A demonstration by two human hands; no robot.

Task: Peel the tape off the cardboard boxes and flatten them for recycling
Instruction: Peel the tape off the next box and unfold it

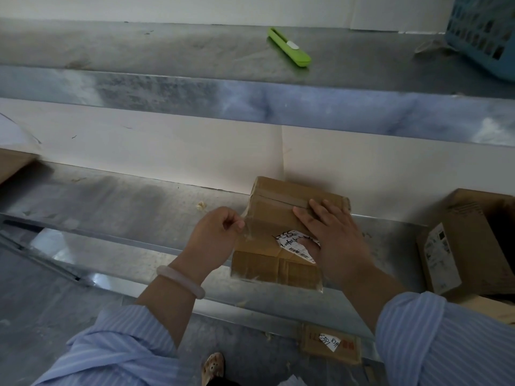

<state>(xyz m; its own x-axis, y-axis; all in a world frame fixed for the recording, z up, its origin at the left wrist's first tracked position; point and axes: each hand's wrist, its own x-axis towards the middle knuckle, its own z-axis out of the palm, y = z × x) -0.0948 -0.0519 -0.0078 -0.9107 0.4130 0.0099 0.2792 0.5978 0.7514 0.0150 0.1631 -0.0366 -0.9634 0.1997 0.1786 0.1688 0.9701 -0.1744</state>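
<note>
Down on the lower metal shelf (125,196) lies the cardboard box (274,218). Right hand (334,240) presses flat on its top, fingers straight, while left hand (216,232) pinches clear tape (246,227) at the box's left edge.

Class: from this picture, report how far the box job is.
Done: perhaps one flat cardboard piece below. In hand: the left hand pinches tape on the small box, the right hand presses it. Left: that box and the larger box stand unflattened.
</note>
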